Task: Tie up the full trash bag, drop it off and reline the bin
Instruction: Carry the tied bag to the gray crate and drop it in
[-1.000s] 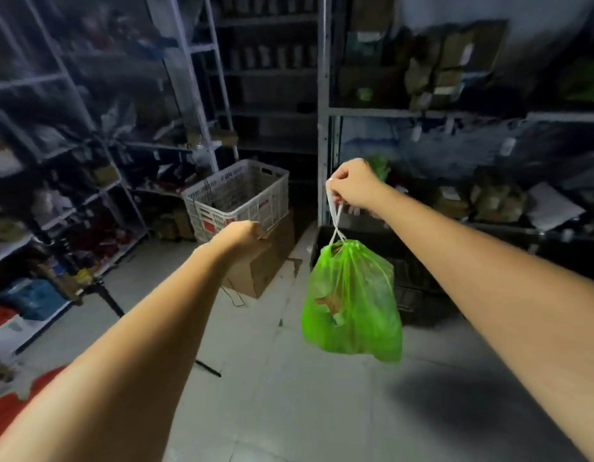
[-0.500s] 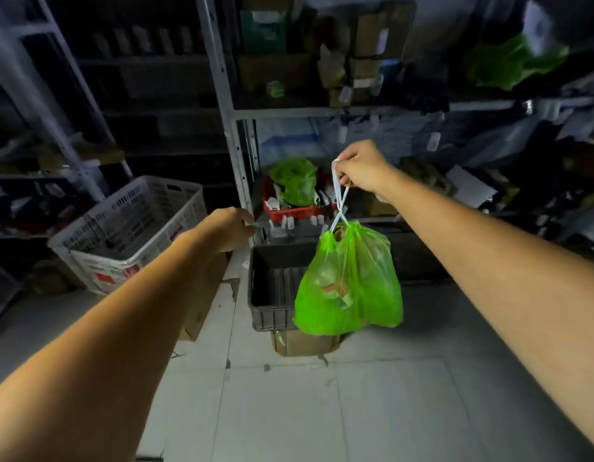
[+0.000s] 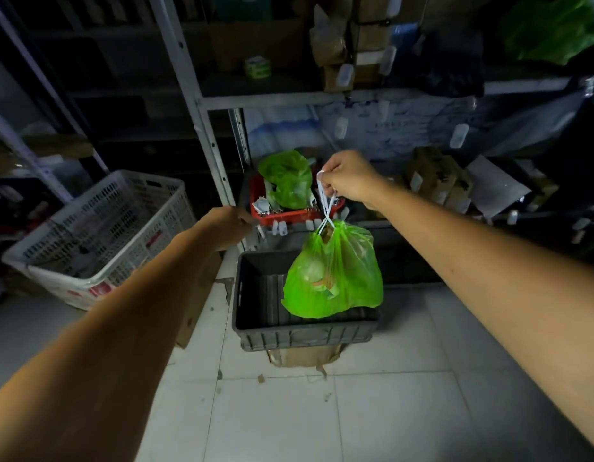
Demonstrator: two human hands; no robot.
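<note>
Trash bag [image 3: 335, 271] hanging over crate's [image 3: 302, 336] right side, right hand [image 3: 350, 176] gripping drawstring [image 3: 327, 208]

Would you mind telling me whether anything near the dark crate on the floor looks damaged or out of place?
Yes: torn, crumpled cardboard sticks out from under the dark crate, and small scraps lie on the floor tiles before it. The green trash bag hanging from the right hand by its white drawstrings looks intact.

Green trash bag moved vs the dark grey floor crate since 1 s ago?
Yes. The translucent green plastic trash bag, held by the right hand, has come toward the dark grey plastic crate and now overlaps its right half.
</note>
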